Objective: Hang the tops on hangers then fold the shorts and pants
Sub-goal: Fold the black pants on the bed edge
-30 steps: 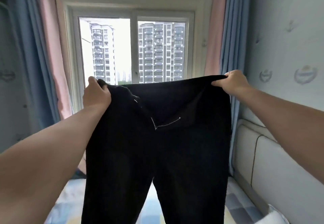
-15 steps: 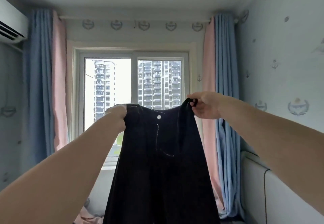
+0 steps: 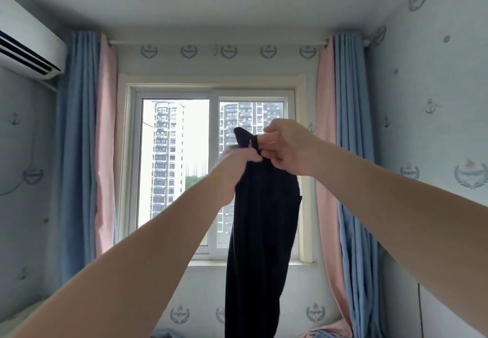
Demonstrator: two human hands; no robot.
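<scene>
You hold the black pants (image 3: 261, 232) up in front of the window (image 3: 182, 179), in the middle of the scene, both arms stretched out. Your hands meet at the top of the garment. Your left hand (image 3: 236, 164), somewhat blurred, closes its fingers round the bunched waistband from the left. Your right hand (image 3: 289, 150) pinches the same edge from the right with curled fingers, and a small peak of cloth stands up above them. The two hands are touching or just beside each other. The pants hang straight down as one narrow dark strip, the lower end cut off by the bottom edge. Blue and pink curtains (image 3: 79, 152) flank the window, and an air conditioner (image 3: 29, 41) sits high on the left wall.
</scene>
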